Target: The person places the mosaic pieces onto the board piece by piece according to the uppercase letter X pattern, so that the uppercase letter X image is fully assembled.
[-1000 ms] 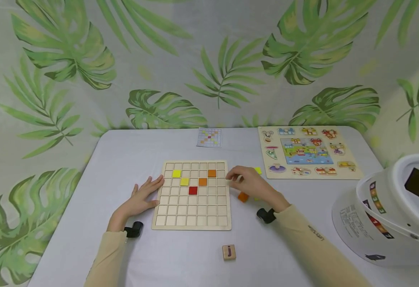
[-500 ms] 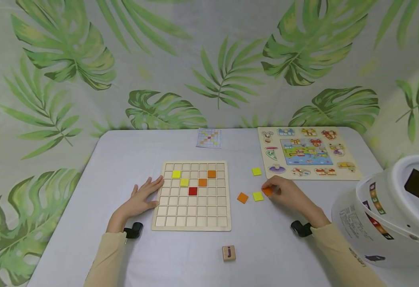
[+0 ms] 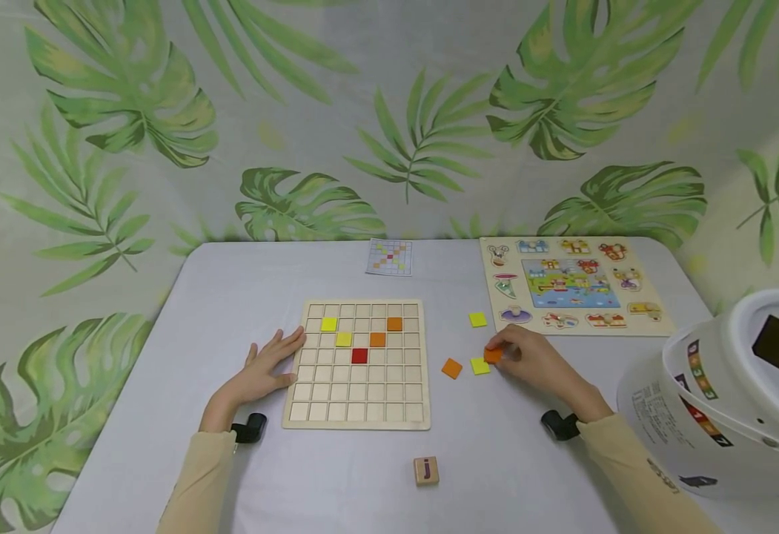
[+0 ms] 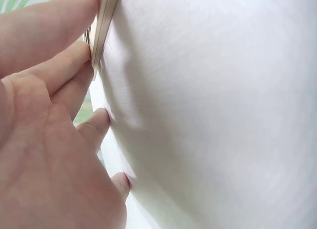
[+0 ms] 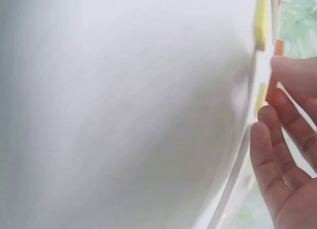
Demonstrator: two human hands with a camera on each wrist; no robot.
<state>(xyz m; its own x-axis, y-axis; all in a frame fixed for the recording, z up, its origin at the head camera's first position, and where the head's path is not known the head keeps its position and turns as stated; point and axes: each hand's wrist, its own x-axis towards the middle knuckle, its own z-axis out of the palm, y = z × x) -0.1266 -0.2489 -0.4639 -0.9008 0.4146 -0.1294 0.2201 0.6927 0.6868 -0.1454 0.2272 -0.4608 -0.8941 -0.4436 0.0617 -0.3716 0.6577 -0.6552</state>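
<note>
Right grip [image 3: 534, 362] rightward over white tabletop [image 3: 336, 482]

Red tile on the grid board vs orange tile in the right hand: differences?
Color: the red tile is red, the held orange tile orange.
Position: the red tile lies in a cell of the grid board; the held orange tile is off it, pinched by the right hand.
Visibility: the red tile's face shows whole; the held orange tile is partly covered.
Shared: each is one plain color.
</note>
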